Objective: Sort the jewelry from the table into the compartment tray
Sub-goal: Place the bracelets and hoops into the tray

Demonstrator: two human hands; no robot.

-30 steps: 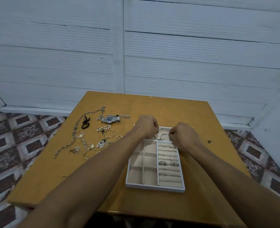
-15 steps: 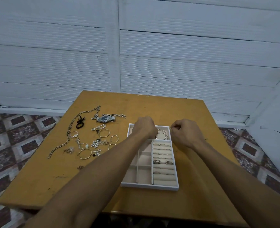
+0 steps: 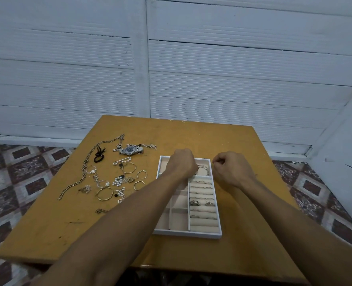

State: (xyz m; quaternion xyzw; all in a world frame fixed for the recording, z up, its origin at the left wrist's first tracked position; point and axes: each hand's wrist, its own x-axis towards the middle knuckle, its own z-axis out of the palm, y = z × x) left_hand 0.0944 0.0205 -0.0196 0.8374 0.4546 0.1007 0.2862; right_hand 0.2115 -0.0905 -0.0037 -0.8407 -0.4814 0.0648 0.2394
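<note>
Two bare forearms reach in from the near edge over the yellow-brown wooden surface [image 3: 243, 254]. Between them lies the white compartment tray with beige lining [image 3: 187, 234], its long side running away from the viewer. Its left half is split into open square compartments, largely crossed by the left forearm. Its right half carries a column of beige ring rolls [image 3: 204, 222]. About midway up that column two chunky silver rings [image 3: 195, 202] sit side by side in one slot, and thinner bands are tucked into the slots beyond. At the far right corner of the tray a wider compartment holds thin silver bangles [image 3: 203, 170], lying flat.

The left hand [image 3: 181, 165] is over the far end of the tray, back upward, its fingers curled under and hidden. The bangles emerge just at its right edge, and whether the fingers pinch them or only rest there cannot be told. The right hand [image 3: 230, 169] is just outside the tray's far right corner, apart from the bangles. Its fingers [image 3: 219, 160] are curled into a loose fist, thumb against forefinger, with nothing visible in them.

Left of the tray the loose jewelry is spread on the surface: gold wire hoops [image 3: 104, 194], pearl clusters [image 3: 119, 180], a long silver link chain [image 3: 85, 166], a black hair tie [image 3: 98, 156] and, farthest, a silver wristwatch with a dark dial [image 3: 130, 150]. Behind stands a white ribbed wall [image 3: 232, 79].
</note>
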